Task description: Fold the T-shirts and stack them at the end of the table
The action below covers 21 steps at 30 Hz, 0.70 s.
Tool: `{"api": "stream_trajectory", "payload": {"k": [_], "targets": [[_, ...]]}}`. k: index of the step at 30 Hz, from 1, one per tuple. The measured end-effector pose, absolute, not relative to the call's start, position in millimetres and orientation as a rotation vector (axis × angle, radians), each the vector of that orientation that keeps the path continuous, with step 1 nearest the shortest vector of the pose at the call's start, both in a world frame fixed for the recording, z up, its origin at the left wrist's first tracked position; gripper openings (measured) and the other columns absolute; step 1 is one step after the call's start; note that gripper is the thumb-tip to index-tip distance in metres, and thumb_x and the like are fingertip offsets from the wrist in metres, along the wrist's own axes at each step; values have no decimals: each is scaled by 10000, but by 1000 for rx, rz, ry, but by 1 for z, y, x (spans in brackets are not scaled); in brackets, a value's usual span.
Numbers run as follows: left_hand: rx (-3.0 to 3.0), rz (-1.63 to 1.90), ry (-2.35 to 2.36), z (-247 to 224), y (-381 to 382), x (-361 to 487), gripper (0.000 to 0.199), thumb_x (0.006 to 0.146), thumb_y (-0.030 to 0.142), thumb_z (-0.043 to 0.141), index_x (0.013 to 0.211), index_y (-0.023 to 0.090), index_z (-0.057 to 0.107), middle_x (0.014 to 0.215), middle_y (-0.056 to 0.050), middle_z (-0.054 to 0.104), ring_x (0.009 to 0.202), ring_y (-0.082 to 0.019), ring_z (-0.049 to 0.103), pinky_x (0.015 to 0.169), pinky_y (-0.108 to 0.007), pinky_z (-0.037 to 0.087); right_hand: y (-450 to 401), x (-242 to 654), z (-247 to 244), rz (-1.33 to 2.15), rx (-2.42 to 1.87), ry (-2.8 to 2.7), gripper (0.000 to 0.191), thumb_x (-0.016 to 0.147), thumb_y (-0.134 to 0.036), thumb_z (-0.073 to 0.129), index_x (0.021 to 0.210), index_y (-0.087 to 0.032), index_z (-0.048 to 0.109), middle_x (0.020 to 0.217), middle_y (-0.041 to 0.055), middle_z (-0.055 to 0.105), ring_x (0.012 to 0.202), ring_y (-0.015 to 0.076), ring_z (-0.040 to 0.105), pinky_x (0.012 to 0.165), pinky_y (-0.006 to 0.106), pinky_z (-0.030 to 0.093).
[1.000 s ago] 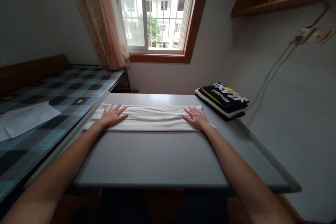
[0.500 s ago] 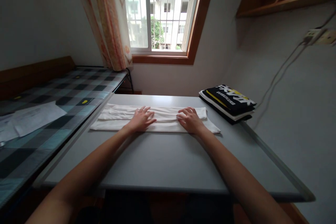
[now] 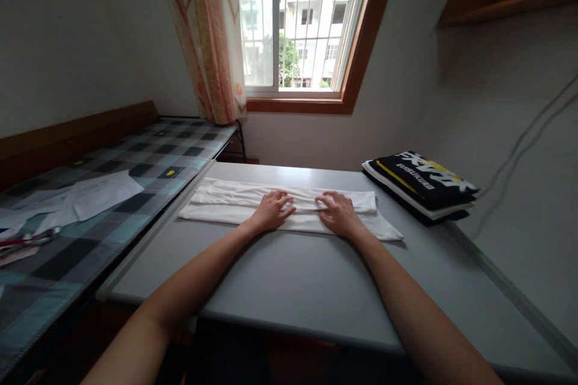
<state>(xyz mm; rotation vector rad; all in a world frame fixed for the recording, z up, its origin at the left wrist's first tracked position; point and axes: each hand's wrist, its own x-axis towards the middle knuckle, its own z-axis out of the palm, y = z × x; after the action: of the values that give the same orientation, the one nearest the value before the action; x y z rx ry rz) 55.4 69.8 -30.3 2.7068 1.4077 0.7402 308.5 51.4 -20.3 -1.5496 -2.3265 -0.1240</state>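
Note:
A white cloth (image 3: 226,198), folded into a long strip, lies across the light grey table (image 3: 289,277). My left hand (image 3: 272,210) rests on the middle of the strip with its fingers apart. To its right, my right hand (image 3: 338,212) lies on the same cloth, fingers spread and slightly bent. Neither hand grips anything. The strip's near layer reaches past the upper one at the right end.
A stack of folded dark and white clothes (image 3: 419,183) sits at the table's back right. On the left is a bed with a checked cover (image 3: 180,150) and papers (image 3: 106,195). Beyond are a curtain (image 3: 217,42) and a barred window (image 3: 311,30).
The view has turned a little to the left. My hands are closer together on the cloth, the left one having slid rightward along it.

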Motion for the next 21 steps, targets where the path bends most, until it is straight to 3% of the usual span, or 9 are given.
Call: {"api": "stream_trajectory", "payload": {"k": [3,5,8,13,17,21], "targets": [[2660,563,1593,-27,76,27,482,970,497,393,1366,263,536,1466,-95,465,1344,-264,409,1102,-454,319,55,315,-24,27,-1678,-2292,498,968,-465,349,1386,-259,524,1456,129,452,1306,284,436,1061,465,339],[2574,368,1775,-25,82,2,570,968,550,343,1454,268,436,1547,-107,363,1431,-304,288,1141,-522,231,57,314,-25,96,-1795,-2266,578,1000,-484,169,1460,-258,436,1506,123,411,1366,264,388,1097,464,312],[2393,166,2018,-25,90,-44,703,942,643,269,1527,255,297,1600,-121,236,1479,-341,151,1155,-579,136,58,313,-24,79,-1993,-2217,634,992,-529,132,1521,-239,327,1563,122,333,1436,268,286,1144,488,238],[2168,111,2324,-27,97,-111,749,953,594,209,1525,117,287,1584,-179,244,1478,-309,181,1170,-500,170,58,322,-25,57,-2141,-2182,677,965,-599,192,1521,-239,330,1589,116,280,1452,297,243,1148,527,211],[2084,178,2389,-27,94,-127,735,952,579,210,1527,126,281,1592,-161,235,1472,-296,200,1167,-508,165,59,337,-27,69,-2217,-2110,687,966,-596,167,1525,-228,322,1588,126,277,1455,319,228,1151,550,177],[1976,189,2482,-21,87,-124,738,924,617,263,1481,150,393,1538,-202,342,1411,-358,299,1103,-493,283,59,347,-30,104,-2272,-2044,722,956,-621,180,1537,-204,285,1595,144,249,1466,305,199,1161,560,118]]}}
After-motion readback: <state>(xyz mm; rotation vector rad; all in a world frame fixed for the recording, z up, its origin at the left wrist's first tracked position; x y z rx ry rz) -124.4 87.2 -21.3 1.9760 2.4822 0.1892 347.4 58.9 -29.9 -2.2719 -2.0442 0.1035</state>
